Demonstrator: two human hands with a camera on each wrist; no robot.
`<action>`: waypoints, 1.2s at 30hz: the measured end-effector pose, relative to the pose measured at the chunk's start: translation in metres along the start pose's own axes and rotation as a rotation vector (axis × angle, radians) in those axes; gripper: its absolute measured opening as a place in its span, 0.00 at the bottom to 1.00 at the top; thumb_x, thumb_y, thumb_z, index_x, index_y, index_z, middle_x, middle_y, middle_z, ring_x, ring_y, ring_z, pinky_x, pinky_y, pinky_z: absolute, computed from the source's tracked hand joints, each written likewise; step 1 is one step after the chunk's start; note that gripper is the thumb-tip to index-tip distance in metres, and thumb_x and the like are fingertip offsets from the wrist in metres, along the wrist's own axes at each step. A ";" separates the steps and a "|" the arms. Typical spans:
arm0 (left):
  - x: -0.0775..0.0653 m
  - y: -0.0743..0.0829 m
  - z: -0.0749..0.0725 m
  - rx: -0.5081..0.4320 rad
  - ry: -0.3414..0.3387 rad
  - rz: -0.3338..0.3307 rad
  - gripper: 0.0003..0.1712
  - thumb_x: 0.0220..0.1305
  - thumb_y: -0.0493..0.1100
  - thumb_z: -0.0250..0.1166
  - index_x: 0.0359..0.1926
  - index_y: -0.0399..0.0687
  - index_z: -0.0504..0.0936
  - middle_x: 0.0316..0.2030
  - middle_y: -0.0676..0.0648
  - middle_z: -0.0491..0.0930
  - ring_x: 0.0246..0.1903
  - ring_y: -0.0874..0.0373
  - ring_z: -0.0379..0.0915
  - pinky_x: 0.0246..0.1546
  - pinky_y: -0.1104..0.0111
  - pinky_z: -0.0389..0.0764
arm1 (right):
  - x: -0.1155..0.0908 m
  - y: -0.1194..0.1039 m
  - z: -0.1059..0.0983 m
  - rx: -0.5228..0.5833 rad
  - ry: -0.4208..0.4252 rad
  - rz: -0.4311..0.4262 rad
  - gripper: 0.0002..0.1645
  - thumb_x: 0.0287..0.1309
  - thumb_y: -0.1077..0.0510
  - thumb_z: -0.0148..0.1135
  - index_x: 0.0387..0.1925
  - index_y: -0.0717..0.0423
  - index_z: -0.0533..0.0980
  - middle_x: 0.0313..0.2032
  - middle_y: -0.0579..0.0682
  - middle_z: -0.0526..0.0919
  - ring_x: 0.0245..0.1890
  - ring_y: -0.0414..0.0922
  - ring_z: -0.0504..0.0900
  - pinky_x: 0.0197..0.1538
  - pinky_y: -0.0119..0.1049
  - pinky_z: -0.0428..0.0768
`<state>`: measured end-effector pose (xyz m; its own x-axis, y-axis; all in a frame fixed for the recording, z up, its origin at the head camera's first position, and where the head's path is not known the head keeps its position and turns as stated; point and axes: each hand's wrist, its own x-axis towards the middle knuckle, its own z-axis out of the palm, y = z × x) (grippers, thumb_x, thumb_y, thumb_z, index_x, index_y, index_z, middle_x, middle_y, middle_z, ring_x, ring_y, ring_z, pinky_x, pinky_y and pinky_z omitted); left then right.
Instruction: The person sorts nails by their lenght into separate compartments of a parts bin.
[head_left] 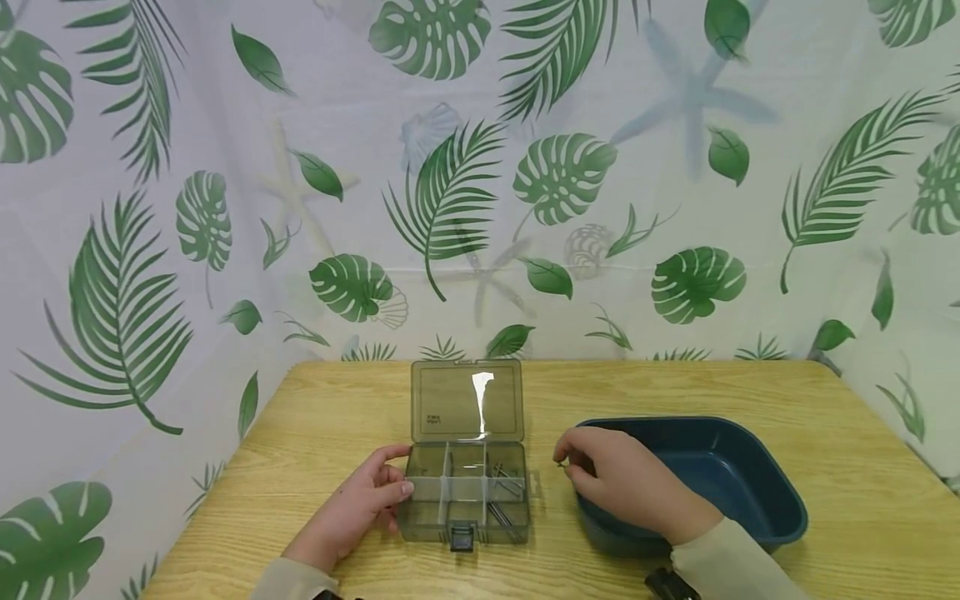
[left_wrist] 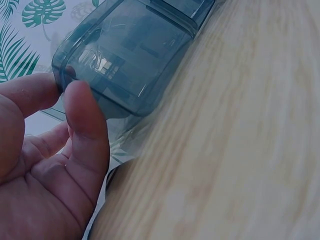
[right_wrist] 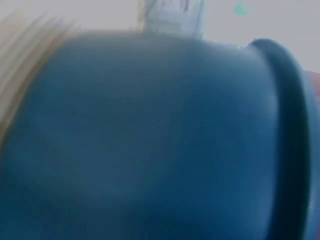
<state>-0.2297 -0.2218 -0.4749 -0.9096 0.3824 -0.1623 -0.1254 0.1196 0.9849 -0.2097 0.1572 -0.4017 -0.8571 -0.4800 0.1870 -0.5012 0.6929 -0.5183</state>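
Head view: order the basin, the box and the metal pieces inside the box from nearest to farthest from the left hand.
1. Box: touching the left hand, on that hand's right.
2. Metal pieces: in the right-side compartments, away from that hand.
3. Basin: farther right, apart from the box.

Tabletop (head_left: 862,500), three views.
Head: box (head_left: 465,504) and basin (head_left: 708,471) viewed forward and downward. Left wrist: box shared, close, tilted. Right wrist: basin shared, very near.

Glossy see-through plastic box (head_left: 465,460), smooth plastic basin (head_left: 712,475), wood-grain tabletop (head_left: 337,429)
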 end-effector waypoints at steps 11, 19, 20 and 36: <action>-0.003 -0.002 -0.002 -0.011 0.004 -0.008 0.38 0.73 0.42 0.63 0.76 0.44 0.56 0.41 0.44 0.70 0.27 0.57 0.67 0.25 0.66 0.79 | 0.026 -0.038 0.020 -0.027 -0.062 -0.086 0.10 0.68 0.63 0.60 0.43 0.45 0.82 0.30 0.33 0.75 0.27 0.34 0.72 0.35 0.35 0.78; -0.003 0.000 -0.001 -0.012 0.004 0.002 0.39 0.73 0.43 0.64 0.76 0.43 0.56 0.40 0.44 0.71 0.27 0.57 0.67 0.25 0.66 0.79 | 0.041 -0.055 0.038 -0.060 -0.078 -0.176 0.08 0.68 0.63 0.60 0.43 0.49 0.82 0.30 0.33 0.75 0.28 0.35 0.72 0.36 0.32 0.77; -0.003 0.001 -0.001 -0.014 0.002 0.001 0.39 0.73 0.43 0.64 0.76 0.43 0.56 0.40 0.45 0.71 0.27 0.57 0.67 0.25 0.66 0.79 | 0.043 -0.057 0.040 -0.063 -0.079 -0.182 0.08 0.68 0.62 0.60 0.43 0.49 0.82 0.30 0.33 0.75 0.28 0.35 0.72 0.35 0.32 0.76; -0.001 0.002 0.001 -0.018 -0.005 0.011 0.39 0.72 0.42 0.64 0.76 0.43 0.56 0.40 0.45 0.72 0.26 0.58 0.68 0.24 0.67 0.79 | 0.054 -0.076 0.057 -0.092 -0.105 -0.177 0.07 0.67 0.60 0.63 0.43 0.46 0.82 0.31 0.32 0.76 0.28 0.32 0.73 0.33 0.30 0.76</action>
<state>-0.2284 -0.2207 -0.4728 -0.9090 0.3880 -0.1521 -0.1230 0.0991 0.9875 -0.2112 0.0476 -0.3996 -0.7398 -0.6487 0.1784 -0.6559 0.6366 -0.4056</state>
